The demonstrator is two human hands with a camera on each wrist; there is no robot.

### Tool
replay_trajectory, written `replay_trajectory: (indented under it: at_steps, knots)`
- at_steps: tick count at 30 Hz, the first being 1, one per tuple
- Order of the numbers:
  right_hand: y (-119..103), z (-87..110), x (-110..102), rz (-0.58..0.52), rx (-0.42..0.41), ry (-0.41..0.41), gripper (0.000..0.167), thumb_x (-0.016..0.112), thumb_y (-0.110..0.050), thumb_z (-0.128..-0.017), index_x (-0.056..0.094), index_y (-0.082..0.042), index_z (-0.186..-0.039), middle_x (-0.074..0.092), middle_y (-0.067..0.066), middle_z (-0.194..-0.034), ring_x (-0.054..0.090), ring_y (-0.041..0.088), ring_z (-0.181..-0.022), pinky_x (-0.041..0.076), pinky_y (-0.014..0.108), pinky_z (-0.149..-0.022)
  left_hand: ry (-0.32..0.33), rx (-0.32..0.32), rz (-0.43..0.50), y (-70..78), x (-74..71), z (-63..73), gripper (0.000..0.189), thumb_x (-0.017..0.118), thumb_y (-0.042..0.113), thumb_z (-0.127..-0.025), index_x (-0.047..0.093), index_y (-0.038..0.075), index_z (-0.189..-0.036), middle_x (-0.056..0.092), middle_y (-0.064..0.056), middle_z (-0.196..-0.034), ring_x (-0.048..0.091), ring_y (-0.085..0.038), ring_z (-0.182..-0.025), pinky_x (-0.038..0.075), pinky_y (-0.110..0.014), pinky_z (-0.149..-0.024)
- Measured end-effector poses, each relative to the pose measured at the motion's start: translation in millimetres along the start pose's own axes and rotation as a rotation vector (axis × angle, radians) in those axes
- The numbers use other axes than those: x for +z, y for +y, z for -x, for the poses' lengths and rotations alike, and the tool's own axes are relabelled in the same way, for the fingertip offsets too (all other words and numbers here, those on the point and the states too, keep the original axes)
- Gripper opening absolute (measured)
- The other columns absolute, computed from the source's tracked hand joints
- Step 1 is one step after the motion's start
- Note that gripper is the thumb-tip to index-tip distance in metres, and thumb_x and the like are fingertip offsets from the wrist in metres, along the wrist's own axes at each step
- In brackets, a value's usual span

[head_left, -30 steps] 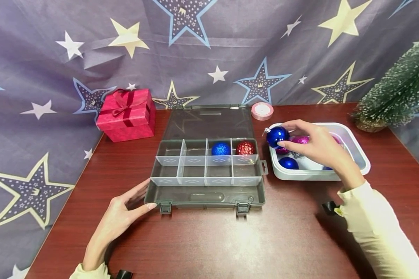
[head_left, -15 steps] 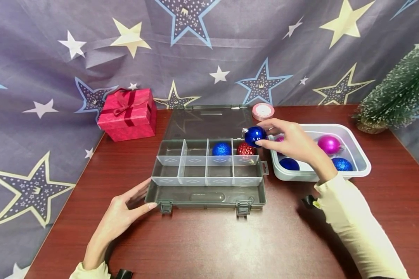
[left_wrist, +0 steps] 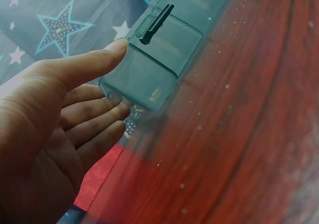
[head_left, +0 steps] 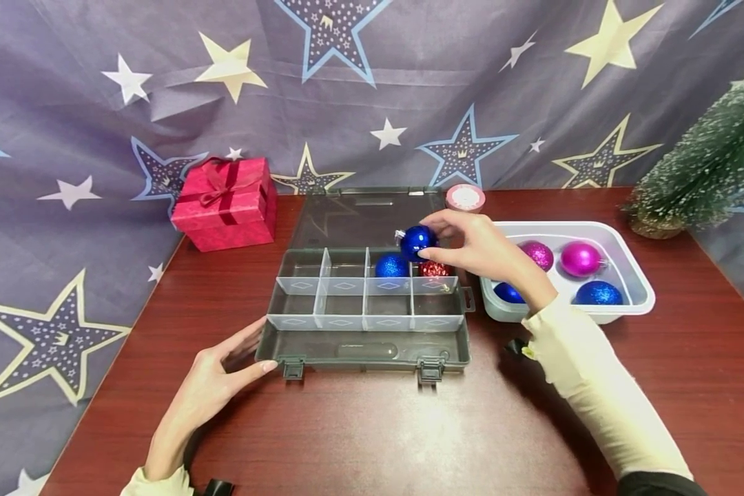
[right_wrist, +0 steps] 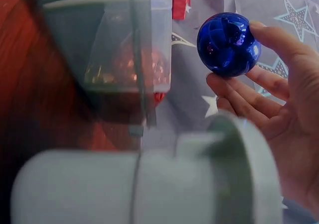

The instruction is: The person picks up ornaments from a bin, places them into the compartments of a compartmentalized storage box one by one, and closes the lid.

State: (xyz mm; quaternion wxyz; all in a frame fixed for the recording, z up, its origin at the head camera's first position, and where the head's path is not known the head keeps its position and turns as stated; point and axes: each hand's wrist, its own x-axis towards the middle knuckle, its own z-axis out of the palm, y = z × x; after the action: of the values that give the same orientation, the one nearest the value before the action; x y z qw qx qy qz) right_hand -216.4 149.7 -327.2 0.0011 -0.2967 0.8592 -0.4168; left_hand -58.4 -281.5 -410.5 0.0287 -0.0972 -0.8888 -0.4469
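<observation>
In the head view my right hand (head_left: 480, 248) pinches a shiny dark-blue Christmas ball (head_left: 418, 243) by its side, its silver cap pointing left. The ball hangs above the back row of a grey see-through compartment box (head_left: 322, 348), whose lid lies open behind it. A glittery blue ball (head_left: 392, 266) sits in the third back compartment, and a textured red ball (head_left: 435, 269) in the fourth, partly covered by the hand. My left hand (head_left: 213, 382) rests at the box's front left corner, thumb on the edge and straight fingers along the end, as the left wrist view also shows.
Right of the box stands a white plastic tub (head_left: 638, 293) with several pink and blue balls, including a pink ball (head_left: 581, 258). A ribbon roll (head_left: 466, 198), a red gift box (head_left: 226, 203) and a small frosted tree (head_left: 707, 151) stand along the back.
My right hand has carried the shiny blue ball left from over the white tub to above the compartment box. My left hand has stayed at the box corner.
</observation>
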Motion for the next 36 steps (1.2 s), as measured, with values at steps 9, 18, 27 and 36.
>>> replay_trajectory:
  at_steps: [9,18,27,36]
  knots:
    - [-11,-25.6,16,0.021,-0.037,-0.072,0.049,0.083,-0.026,-0.091,0.066,-0.007,-0.132,0.071,0.012,-0.122,0.069,0.028,-0.111,0.052,0.047,-0.103,-0.004,-0.001,0.014,0.7,-0.9,0.8,0.067,0.084,0.022,-0.090,0.056,0.023,-0.151,0.067,-0.006,-0.134,0.064,-0.004,-0.118,0.046,-0.011,-0.096]
    - [-20,-44.8,31,0.035,-0.081,-0.121,0.045,0.082,-0.026,-0.092,0.067,-0.007,-0.130,0.072,0.011,-0.121,0.070,0.026,-0.109,0.053,0.043,-0.101,-0.002,0.002,0.027,-0.5,-0.5,0.6,0.066,0.084,0.021,-0.091,0.057,0.024,-0.151,0.067,-0.006,-0.134,0.064,-0.004,-0.118,0.046,-0.011,-0.096]
    - [-27,-61.2,44,0.051,-0.098,-0.159,0.044,0.080,-0.029,-0.093,0.067,-0.007,-0.129,0.071,0.011,-0.122,0.069,0.026,-0.110,0.055,0.040,-0.099,-0.003,0.003,0.018,-0.6,-0.7,0.5,0.066,0.084,0.022,-0.091,0.056,0.024,-0.151,0.068,-0.006,-0.134,0.064,-0.004,-0.118,0.046,-0.011,-0.096]
    - [-32,-67.1,52,0.035,-0.112,-0.185,0.043,0.080,-0.026,-0.094,0.066,-0.003,-0.128,0.070,0.014,-0.123,0.069,0.026,-0.110,0.056,0.037,-0.098,-0.002,0.007,0.015,-0.6,-0.4,0.3,0.066,0.084,0.021,-0.090,0.057,0.022,-0.151,0.067,-0.007,-0.134,0.064,-0.003,-0.118,0.046,-0.011,-0.096]
